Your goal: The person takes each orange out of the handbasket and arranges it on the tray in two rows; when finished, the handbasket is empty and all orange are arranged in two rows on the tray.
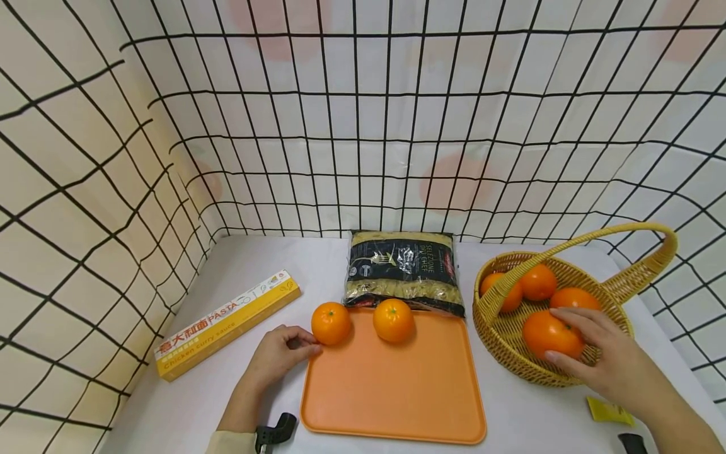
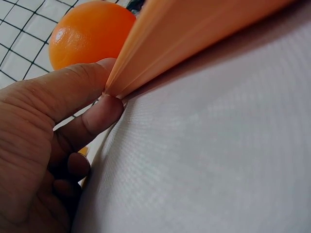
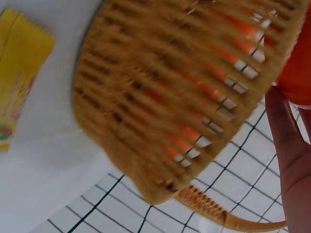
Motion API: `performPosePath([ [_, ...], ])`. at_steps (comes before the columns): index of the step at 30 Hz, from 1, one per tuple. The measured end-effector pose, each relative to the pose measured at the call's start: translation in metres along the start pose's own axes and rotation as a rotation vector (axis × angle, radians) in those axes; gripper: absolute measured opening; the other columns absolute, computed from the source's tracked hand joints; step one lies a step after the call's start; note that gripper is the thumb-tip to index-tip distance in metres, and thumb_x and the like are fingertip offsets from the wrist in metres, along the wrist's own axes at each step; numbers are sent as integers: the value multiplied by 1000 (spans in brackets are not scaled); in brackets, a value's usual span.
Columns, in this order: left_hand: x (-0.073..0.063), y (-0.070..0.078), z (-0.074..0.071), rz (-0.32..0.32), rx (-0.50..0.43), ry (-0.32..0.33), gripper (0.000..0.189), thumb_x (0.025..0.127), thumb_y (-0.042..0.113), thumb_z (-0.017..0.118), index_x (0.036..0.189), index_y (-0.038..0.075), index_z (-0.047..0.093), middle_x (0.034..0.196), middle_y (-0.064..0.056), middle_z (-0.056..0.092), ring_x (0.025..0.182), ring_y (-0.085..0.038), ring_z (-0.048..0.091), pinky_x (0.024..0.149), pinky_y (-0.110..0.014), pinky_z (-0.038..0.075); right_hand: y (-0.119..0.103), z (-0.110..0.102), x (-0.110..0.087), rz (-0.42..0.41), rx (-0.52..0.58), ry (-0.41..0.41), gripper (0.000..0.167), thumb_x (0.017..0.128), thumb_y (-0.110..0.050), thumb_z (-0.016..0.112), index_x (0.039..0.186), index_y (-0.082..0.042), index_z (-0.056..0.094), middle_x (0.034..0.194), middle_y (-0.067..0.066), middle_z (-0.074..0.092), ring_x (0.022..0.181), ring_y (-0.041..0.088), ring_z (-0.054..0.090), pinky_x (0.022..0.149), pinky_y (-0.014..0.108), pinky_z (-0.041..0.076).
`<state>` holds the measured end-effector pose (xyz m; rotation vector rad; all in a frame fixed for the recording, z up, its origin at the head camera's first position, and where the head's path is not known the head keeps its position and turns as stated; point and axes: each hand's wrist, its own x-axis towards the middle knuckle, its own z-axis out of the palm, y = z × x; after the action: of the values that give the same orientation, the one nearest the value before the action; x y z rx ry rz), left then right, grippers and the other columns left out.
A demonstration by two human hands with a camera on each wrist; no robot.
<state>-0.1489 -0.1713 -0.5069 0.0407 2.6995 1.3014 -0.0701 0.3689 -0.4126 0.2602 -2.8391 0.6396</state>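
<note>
My left hand point(image 1: 282, 354) pinches the left rim of an orange tray point(image 1: 391, 394) between thumb and finger, as the left wrist view shows up close. Two oranges, one on the tray's far left corner point(image 1: 331, 323) and the other at its far edge point(image 1: 394, 321), lie near that hand. On the right, my right hand point(image 1: 609, 350) grips a red-orange tomato point(image 1: 553, 335) over the wicker basket point(image 1: 499, 343). Several similar round red-orange fruits point(image 1: 539, 282) lie inside the basket. The right wrist view catches the tomato point(image 3: 296, 73) just past the basket's rim.
A black-labelled pasta bag point(image 1: 403, 268) lies behind the tray. To the left is a long yellow pasta box point(image 1: 227, 325). A small yellow packet point(image 1: 609, 411) lies near the right forearm. The basket's tall handle point(image 1: 641, 277) leans right, and a black-gridded white wall point(image 1: 374, 120) encloses the table.
</note>
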Motion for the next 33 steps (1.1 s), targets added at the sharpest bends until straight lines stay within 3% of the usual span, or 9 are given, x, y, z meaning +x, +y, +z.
performPosePath([
  [5, -1, 0, 0, 3, -3, -2, 17, 78, 35, 89, 87, 25, 78, 86, 5, 64, 83, -11, 55, 74, -24, 46, -17, 1, -3, -21, 12, 31, 75, 75, -33, 92, 141, -24, 58, 141, 7, 51, 124, 45, 46, 86, 75, 42],
  [6, 0, 0, 0, 2, -6, -2, 17, 78, 34, 89, 86, 25, 78, 85, 5, 64, 83, -11, 55, 74, -24, 46, -20, 2, -4, -31, 15, 39, 75, 74, -33, 92, 141, -25, 58, 141, 5, 51, 125, 43, 46, 97, 70, 43],
  [8, 0, 0, 0, 2, -9, -4, 16, 78, 34, 89, 86, 25, 78, 85, 5, 64, 83, -12, 56, 75, -24, 46, -27, 5, -4, -60, 7, 62, 76, 73, -33, 93, 141, -27, 59, 141, 3, 52, 124, 36, 48, 117, 47, 40],
  [9, 0, 0, 0, 1, -11, -5, 16, 78, 34, 89, 86, 26, 78, 85, 5, 64, 83, -12, 56, 75, -24, 46, -31, 6, -5, -83, 1, 80, 77, 71, -32, 94, 140, -28, 59, 140, 2, 53, 125, 29, 48, 120, 31, 35],
  [12, 0, 0, 0, 2, -17, -6, 16, 78, 33, 89, 86, 26, 78, 85, 5, 65, 83, -12, 56, 74, -24, 46, -40, 11, -4, -154, -2, 134, 80, 65, -28, 97, 137, -28, 62, 136, -1, 56, 126, 3, 45, 104, -5, 13],
  [15, 0, 0, 0, 1, -20, -6, 16, 78, 33, 89, 86, 25, 78, 85, 5, 64, 83, -12, 56, 74, -24, 46, -50, 16, -3, -208, 21, 165, 83, 59, -21, 99, 135, -26, 64, 135, -2, 57, 123, -15, 37, 104, -6, 18],
  [17, 0, 0, 0, -1, -21, -6, 16, 78, 33, 89, 86, 25, 78, 85, 5, 64, 83, -12, 56, 74, -24, 46, -56, 19, -1, -225, 28, 169, 85, 58, -20, 100, 134, -25, 64, 135, -4, 57, 123, -17, 37, 103, -6, 19],
  [28, -1, 0, 0, -6, -8, -7, 18, 78, 35, 89, 87, 24, 78, 86, 4, 64, 82, -12, 55, 73, -24, 45, -85, 41, 4, -215, -2, 143, 81, 63, -29, 98, 136, -29, 63, 137, -6, 58, 112, 14, 59, 101, -4, 22],
  [33, -1, 1, 0, 0, -7, -10, 17, 79, 34, 89, 88, 24, 78, 86, 4, 64, 82, -12, 55, 73, -24, 45, -94, 50, 8, -233, -4, 131, 79, 66, -32, 97, 136, -28, 62, 137, -5, 57, 112, 18, 61, 101, -3, 24],
])
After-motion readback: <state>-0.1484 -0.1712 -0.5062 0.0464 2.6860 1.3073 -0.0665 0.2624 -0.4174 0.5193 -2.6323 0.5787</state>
